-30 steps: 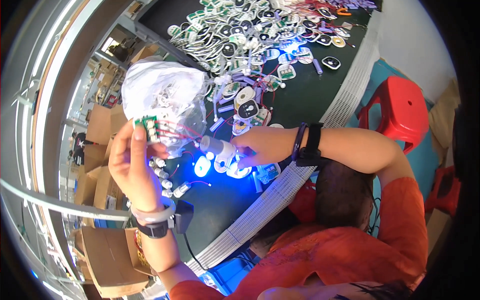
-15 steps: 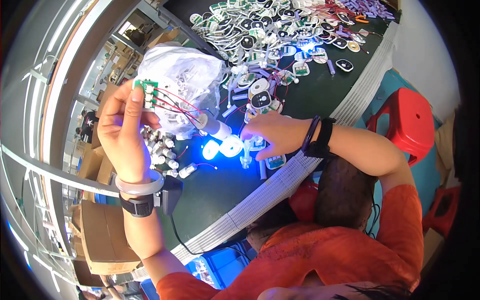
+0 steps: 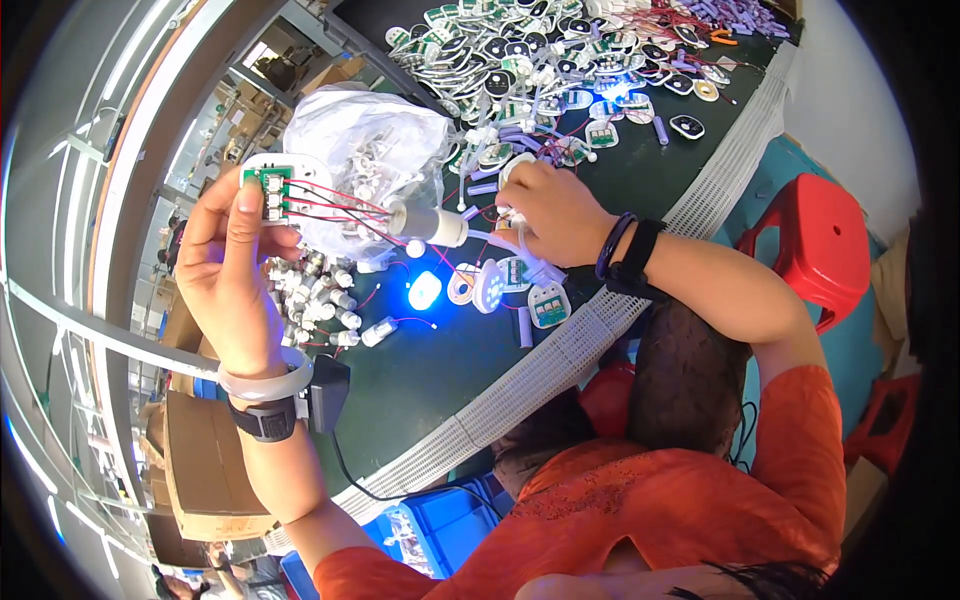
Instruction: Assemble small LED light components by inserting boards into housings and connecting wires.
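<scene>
My left hand (image 3: 235, 260) is raised at the left. Its thumb and fingers pinch a green circuit board (image 3: 275, 195) set on a white rounded panel. Red and black wires (image 3: 340, 208) run from the board to a grey-and-white cylinder (image 3: 428, 224), which hangs over the table. My right hand (image 3: 555, 212) is closed just right of that cylinder; its fingertips are partly hidden, and what they pinch cannot be made out. Below it are a translucent plastic stem (image 3: 538, 266) and a pale disc dotted with small lights (image 3: 488, 287). A round light (image 3: 424, 291) glows blue nearby.
A pile of white panels with boards (image 3: 500, 75) covers the far table. Behind my left hand stands a plastic bag of small parts (image 3: 370, 150), with grey-and-white cylinders (image 3: 315, 300) below it. White perforated edging (image 3: 530, 380) lines the near edge. A red stool (image 3: 810, 245) stands at right.
My left hand has shifted slightly left with the board. My right hand has moved up, away from the table edge. The cylinder now lies nearly level, and the bright glow beneath it has dimmed.
</scene>
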### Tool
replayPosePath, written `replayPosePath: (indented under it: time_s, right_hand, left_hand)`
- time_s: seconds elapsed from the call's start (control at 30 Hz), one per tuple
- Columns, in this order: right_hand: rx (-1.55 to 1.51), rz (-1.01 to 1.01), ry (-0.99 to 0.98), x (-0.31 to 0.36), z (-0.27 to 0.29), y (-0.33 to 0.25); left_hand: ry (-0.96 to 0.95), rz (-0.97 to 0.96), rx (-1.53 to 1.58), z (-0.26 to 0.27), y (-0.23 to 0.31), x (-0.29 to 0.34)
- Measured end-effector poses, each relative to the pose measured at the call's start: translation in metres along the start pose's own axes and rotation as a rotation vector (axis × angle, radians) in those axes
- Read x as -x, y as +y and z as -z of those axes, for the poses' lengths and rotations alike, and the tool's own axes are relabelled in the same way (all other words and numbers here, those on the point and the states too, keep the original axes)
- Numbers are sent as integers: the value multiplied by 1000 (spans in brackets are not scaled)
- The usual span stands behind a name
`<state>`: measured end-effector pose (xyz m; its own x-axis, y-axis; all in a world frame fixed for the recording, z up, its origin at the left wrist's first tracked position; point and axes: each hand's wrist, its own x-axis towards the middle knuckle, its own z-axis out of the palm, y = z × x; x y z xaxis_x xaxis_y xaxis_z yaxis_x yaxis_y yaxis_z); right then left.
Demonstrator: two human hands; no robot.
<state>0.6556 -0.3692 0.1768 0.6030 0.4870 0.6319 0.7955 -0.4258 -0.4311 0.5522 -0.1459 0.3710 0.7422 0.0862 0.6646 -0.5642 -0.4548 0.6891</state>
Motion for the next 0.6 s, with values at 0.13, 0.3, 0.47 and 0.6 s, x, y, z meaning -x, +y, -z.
replayPosePath:
  time_s: [0.13, 0.3, 0.47, 0.6]
  right_hand:
    - [222, -176, -82, -7, 16, -20]
    - [-148, 88, 127, -1, 8, -22]
    - [-100, 421, 234, -8, 4, -52]
    - [-72, 560, 192, 0, 1, -68]
  left_hand:
    - [14, -31, -23, 4, 1, 2]
    - [89, -90, 35, 6, -8, 4]
    - [113, -32, 253, 10, -23, 9]
    - [29, 80, 485, -9, -18, 19]
